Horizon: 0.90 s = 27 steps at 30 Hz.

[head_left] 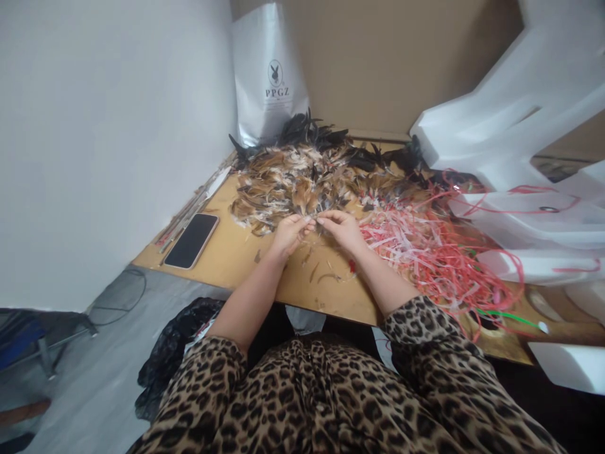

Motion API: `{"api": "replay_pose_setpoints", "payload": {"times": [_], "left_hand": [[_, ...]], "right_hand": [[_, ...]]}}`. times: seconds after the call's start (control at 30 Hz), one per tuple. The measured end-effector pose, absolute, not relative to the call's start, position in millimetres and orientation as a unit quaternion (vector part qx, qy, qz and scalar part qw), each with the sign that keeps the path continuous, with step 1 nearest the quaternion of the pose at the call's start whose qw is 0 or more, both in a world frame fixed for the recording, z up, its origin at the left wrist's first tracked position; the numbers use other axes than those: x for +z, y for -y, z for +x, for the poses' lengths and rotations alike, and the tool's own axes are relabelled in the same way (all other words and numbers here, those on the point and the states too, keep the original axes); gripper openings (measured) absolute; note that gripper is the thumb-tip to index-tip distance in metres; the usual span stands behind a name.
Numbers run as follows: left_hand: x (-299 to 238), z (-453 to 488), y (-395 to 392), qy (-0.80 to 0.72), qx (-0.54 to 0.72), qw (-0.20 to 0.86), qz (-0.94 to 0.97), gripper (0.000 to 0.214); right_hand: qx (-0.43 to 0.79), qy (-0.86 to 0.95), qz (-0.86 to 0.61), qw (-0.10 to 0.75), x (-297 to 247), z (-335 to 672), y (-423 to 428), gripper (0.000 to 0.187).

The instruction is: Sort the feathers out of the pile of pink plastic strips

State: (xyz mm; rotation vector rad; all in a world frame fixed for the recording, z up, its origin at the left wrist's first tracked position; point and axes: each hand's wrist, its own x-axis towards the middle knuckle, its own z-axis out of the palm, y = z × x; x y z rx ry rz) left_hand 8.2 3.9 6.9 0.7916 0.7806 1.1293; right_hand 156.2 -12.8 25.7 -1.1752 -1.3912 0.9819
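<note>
Both hands meet above the tabletop (326, 301), at the near edge of the feather pile (269, 189). Left hand (289, 234) and right hand (344, 229): fingertips drawn in, nearly tip to tip. Whether a feather sits in either pinch, I cannot tell; too small and blurred.

Feathers: brown and pale ones directly beyond my fingertips, black feathers (307, 131) farther beyond. Pink strips (416, 246) in a tangle to the right of my right hand, close to that forearm. Phone (191, 241) well left of my left hand. Loose scraps (326, 276) on the near side, between my forearms.

Handling, my judgement: work light, thumb against finger, pressure on the stiff quill rather than the soft vane, which would likely crease. Small moves from the fingers, wrists low and steady. Right sleeve (420, 321) best lifted clear of the strips; they could snag. Slow breath near fluff, since it probably drifts easily.
</note>
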Motion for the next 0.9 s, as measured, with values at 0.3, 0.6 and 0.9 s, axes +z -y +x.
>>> {"api": "replay_pose_setpoints", "payload": {"times": [0.3, 0.6, 0.9], "left_hand": [[9.0, 8.6, -1.8, -0.346, 0.454, 0.742, 0.35, 0.009], [13.2, 13.9, 4.3, -0.379, 0.445, 0.701, 0.408, 0.017], [12.7, 12.1, 3.6, -0.413, 0.422, 0.65, 0.478, 0.019]], "right_hand": [[0.45, 0.552, -0.456, 0.533, 22.3, 158.5, 10.4, 0.024], [0.403, 0.591, -0.476, 0.512, 26.3, 157.9, 12.8, 0.019], [0.407, 0.584, -0.489, 0.505, 28.1, 158.7, 13.1, 0.02]]}}
